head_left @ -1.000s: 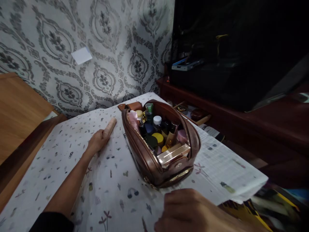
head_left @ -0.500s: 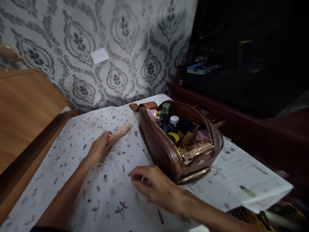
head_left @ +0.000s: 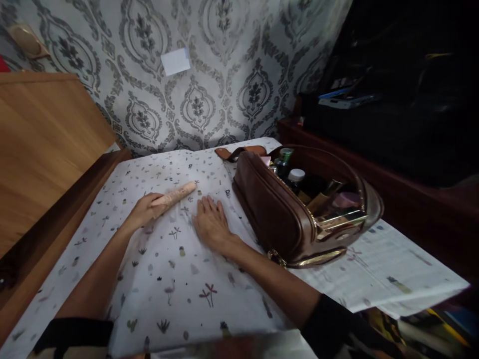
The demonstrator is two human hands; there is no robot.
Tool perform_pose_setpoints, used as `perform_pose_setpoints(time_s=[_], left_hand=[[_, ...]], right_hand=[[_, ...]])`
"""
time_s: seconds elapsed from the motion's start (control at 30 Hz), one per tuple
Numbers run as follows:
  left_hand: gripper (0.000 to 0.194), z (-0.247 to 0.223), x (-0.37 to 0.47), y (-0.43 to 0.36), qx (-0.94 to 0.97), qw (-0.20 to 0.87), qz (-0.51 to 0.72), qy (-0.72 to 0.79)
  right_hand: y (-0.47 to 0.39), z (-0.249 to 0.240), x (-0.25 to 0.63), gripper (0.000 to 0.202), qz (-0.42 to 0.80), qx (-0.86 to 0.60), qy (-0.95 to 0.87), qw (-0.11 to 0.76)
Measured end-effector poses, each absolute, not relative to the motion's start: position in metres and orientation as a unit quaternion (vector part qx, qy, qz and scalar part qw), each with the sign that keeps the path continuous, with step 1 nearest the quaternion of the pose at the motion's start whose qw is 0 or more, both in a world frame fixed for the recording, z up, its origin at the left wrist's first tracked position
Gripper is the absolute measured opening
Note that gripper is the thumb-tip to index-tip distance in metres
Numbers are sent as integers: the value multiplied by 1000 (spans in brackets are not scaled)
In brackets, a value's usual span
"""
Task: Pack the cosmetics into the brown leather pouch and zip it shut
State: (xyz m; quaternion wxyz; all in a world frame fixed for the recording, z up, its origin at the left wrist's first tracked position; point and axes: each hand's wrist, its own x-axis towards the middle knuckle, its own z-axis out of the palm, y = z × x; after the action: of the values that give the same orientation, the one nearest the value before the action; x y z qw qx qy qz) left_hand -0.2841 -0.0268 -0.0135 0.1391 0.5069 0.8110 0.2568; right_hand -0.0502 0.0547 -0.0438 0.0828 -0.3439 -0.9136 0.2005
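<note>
My left hand (head_left: 145, 210) is closed around the lower end of a pale peach squeeze tube (head_left: 175, 196), which points away to the right, close over the cloth. My right hand (head_left: 212, 222) lies flat on the printed white tablecloth (head_left: 187, 274), fingers spread and nothing in them. To its right stands an unzipped brown leather toiletry bag (head_left: 271, 209). Inside the bag are a white-capped bottle (head_left: 296, 177), a green-topped bottle (head_left: 285, 155), a shiny gold box (head_left: 340, 222) and other cosmetics, partly hidden by the bag's side.
A wooden panel (head_left: 48, 144) borders the table on the left, and a patterned wall (head_left: 224, 75) rises behind it. On the right are a dark red cabinet (head_left: 337, 154) and a large black screen (head_left: 419, 99). A brown strap (head_left: 254, 149) lies behind the bag.
My right hand has moved forward and left, opening flat onto the cloth near the tube. My left hand still holds the tube. The view has shifted, placing the bag farther right.
</note>
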Motion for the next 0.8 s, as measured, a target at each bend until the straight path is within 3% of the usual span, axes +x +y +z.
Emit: perform_pose_setpoints(time_s=[0.17,0.33,0.5,0.67,0.8], left_hand=[[72,-24,-318,-69,464,182,299,814],[67,-18,-328,-96,474,213,323,791],[55,0,-303,-105,559,257,229,755],[47,-4,-267,-98,572,140,87,803],[29,-10,-246,-86,572,102,81,810]], right_hand=[[84,-56,-71,64,172,-443,-876,87],[100,-71,-64,64,152,-485,-853,119],[94,-68,-59,53,175,-421,-872,180],[80,-60,-62,45,261,-301,-889,227],[75,-67,-66,42,341,-279,-857,266]])
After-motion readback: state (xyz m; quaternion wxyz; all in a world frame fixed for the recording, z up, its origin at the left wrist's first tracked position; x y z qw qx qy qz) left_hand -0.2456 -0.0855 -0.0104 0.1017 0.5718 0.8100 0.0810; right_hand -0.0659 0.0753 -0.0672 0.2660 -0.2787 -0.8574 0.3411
